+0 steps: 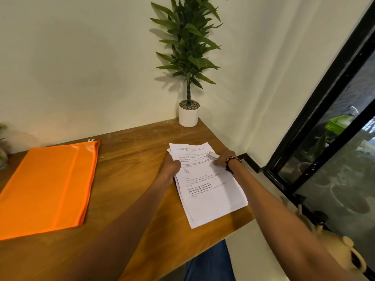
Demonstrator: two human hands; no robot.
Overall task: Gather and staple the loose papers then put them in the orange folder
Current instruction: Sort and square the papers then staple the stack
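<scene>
Stack of white printed paper sheets [209, 185] lies gathered, edges slightly fanned, at the wooden table's [129, 159] right end | left hand [170, 166] grips its left edge | right hand [224, 158] holds a small white stapler [213, 155] on top | flat orange zip folder [48, 185] lies well apart, left.

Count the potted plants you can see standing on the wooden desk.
1 for certain: the tall potted plant in a white pot at the desk's far corner. Blurred leaves at the left edge may belong to a second.
</scene>
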